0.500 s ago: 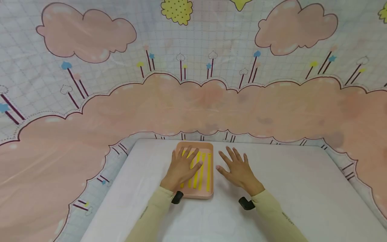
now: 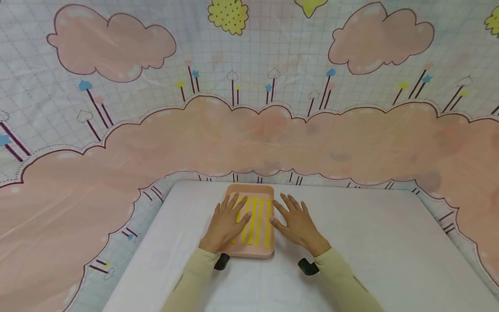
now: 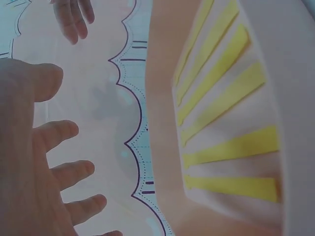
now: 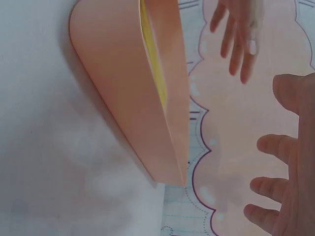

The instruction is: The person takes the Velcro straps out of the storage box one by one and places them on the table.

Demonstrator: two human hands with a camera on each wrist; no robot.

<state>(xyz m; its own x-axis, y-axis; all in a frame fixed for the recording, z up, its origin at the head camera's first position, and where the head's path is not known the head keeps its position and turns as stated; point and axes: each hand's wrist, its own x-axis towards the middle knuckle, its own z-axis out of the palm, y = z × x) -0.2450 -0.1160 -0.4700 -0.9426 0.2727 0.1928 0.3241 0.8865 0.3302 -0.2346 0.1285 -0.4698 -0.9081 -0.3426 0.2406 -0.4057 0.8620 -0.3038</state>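
A shallow peach-coloured tray (image 2: 249, 253) lies on the white table, with several flat yellow strips (image 2: 257, 223) side by side along its length. Above the tray's left part my left hand (image 2: 225, 222) hovers, fingers spread and holding nothing; it hides some of the strips in the head view. My right hand (image 2: 299, 226) is over the tray's right edge, its fingers spread too and nothing in them. In the left wrist view the strips (image 3: 231, 147) fan out inside the tray. The right wrist view shows the tray's outer side wall (image 4: 123, 88).
The white table (image 2: 370, 242) stretches to both sides of the tray. Behind it hangs a patterned cloth (image 2: 249, 138) with peach clouds. A small black device (image 2: 308, 266) sits below my right wrist, another (image 2: 222, 261) below my left.
Both hands have shifted to the left and slightly nearer to me, the right one coming closer to the tray. The tray and its strips stay in place.
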